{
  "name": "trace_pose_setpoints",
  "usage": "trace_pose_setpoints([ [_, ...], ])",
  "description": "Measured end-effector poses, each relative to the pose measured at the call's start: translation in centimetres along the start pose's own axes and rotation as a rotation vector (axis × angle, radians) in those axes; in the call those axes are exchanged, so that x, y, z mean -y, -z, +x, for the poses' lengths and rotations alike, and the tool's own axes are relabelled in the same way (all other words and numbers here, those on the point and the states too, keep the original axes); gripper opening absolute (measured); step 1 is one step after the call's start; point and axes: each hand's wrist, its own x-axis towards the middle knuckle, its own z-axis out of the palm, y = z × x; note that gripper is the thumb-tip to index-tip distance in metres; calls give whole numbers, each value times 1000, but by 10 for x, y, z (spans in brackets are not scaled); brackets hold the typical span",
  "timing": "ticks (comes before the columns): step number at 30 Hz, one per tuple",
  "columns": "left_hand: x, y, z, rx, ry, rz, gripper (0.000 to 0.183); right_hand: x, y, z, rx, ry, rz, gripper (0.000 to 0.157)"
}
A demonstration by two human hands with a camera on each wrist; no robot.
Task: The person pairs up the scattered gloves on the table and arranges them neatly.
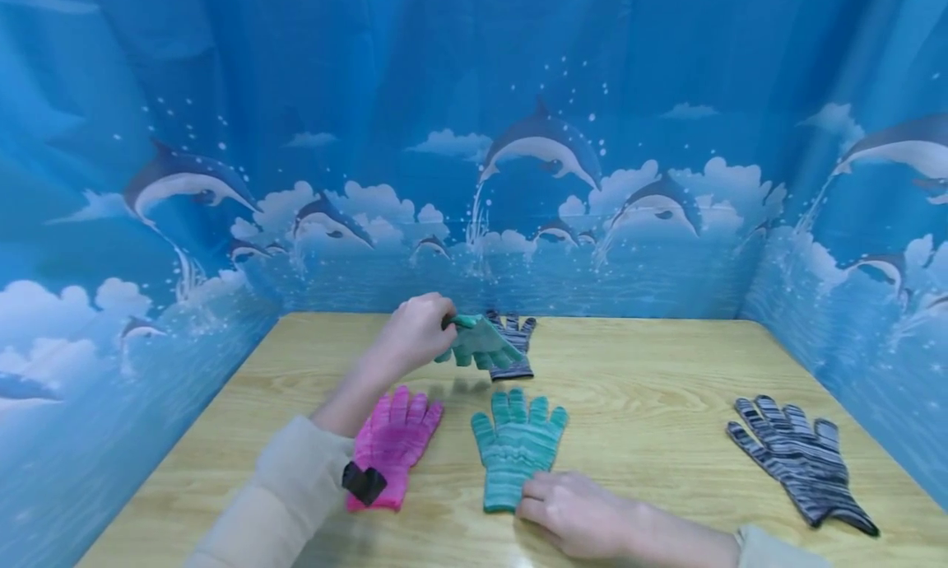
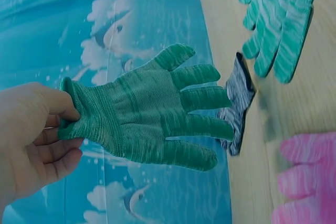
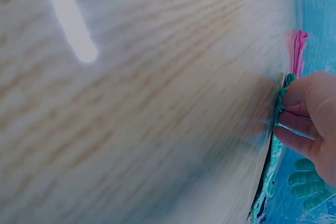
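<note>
My left hand [image 1: 424, 328] pinches a green knitted glove [image 2: 152, 111] by its cuff, above the far part of the table. Its fingers spread away from my hand in the left wrist view. A second green glove [image 1: 518, 444] lies flat on the table, fingers pointing away from me. My right hand [image 1: 573, 510] is low at this glove's cuff, with curled fingers pinching the right corner of the cuff. Left of it lies a pink glove [image 1: 396, 440], partly covered by my left sleeve and its black strap.
Behind the held glove lies a black-and-white striped glove [image 1: 514, 362], partly hidden. Another striped glove [image 1: 803, 461] is at the right side of the wooden table [image 1: 637, 387]. Blue dolphin-print curtains [image 1: 415, 74] enclose the back and sides.
</note>
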Motion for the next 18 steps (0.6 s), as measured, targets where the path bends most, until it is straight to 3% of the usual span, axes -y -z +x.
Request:
trace_pose_setpoints([
  [12, -27, -16, 6, 5, -98, 37, 13, 2, 3, -2, 7, 19, -14, 16],
  [15, -35, -24, 7, -16, -169, 54, 14, 3, 3, -3, 6, 22, -14, 16],
  [18, -40, -33, 6, -82, -266, 100, 16, 3, 3, -3, 5, 28, -24, 19],
])
